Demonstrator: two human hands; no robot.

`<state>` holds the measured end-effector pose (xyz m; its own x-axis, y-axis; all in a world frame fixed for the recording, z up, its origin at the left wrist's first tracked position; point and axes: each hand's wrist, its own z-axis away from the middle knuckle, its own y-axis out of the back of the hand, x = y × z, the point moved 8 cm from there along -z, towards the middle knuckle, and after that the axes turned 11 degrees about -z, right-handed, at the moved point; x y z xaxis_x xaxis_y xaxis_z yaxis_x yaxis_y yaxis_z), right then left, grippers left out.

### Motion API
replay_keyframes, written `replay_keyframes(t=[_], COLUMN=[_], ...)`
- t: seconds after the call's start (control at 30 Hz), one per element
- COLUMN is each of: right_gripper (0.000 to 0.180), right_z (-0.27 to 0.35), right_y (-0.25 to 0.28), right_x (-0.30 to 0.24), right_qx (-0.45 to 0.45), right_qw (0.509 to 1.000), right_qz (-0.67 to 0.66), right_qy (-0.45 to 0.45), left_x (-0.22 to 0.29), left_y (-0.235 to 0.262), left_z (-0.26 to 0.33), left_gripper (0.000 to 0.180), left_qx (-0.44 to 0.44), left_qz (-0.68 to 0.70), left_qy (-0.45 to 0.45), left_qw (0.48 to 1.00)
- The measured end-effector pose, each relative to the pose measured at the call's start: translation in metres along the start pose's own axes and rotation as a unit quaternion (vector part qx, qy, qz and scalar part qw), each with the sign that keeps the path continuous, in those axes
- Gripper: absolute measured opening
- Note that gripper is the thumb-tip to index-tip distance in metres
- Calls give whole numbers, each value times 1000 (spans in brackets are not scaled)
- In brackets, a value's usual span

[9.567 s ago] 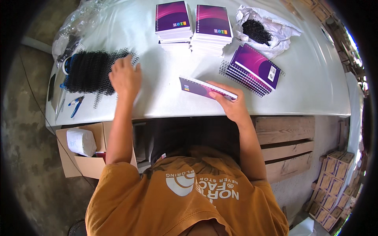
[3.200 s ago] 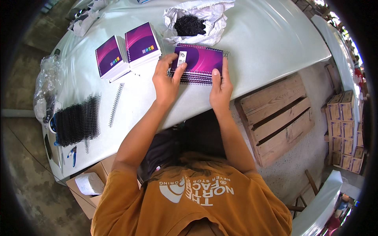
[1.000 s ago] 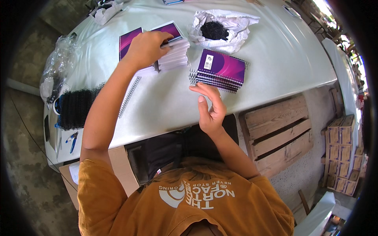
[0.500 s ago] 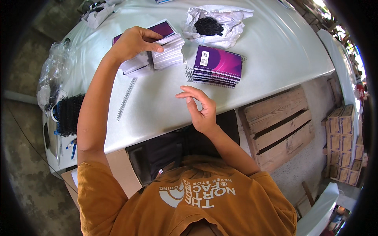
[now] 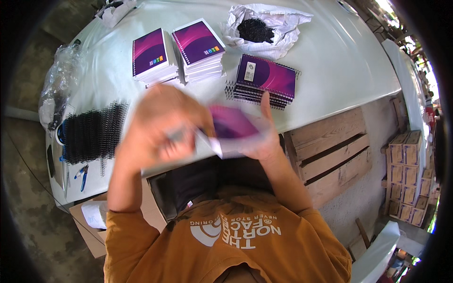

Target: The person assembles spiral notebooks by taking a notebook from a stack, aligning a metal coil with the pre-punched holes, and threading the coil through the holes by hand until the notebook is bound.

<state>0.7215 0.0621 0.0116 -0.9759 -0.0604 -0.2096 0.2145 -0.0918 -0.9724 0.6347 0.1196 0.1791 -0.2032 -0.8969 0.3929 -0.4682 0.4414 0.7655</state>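
Note:
A purple-covered notebook block with white pages, blurred by motion, rests in my right hand, its thumb raised along the far side. My left hand is at its left, strongly blurred, with fingers curled in; a greyish smear shows between them, too unclear to name. Beyond my left hand stand two stacks of purple-covered blocks with punched edges, a left stack and a right stack. Past my right hand lies a pile of spiral notebooks, wire coils sticking out at its sides.
Many black spiral coils lie at the table's left, with blue-handled pliers below. A white bag holding black bits is at the back. Clear plastic wrap sits at the left edge. A wooden pallet stands beyond the near edge.
My left hand has come from the stacks toward me, uncovering them and the black coils. My right hand, empty before, now holds a notebook block.

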Motion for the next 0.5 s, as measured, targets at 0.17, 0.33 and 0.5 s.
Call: replay_keyframes(t=[0.17, 0.33, 0.5], right_gripper=[39, 40, 30], right_z=[11, 0, -7], right_y=[-6, 0, 16], right_x=[-40, -26, -29], right_qx=[2, -29, -27], right_qw=[907, 853, 850], right_qz=[374, 423, 467], right_qy=[195, 304, 242], left_x=[-50, -89, -79], left_y=[-33, -108, -114], left_z=[74, 119, 110], left_gripper=[61, 56, 50], left_qx=[118, 171, 122], left_qz=[139, 287, 91], left_qy=[211, 439, 390], left_qw=[960, 834, 908])
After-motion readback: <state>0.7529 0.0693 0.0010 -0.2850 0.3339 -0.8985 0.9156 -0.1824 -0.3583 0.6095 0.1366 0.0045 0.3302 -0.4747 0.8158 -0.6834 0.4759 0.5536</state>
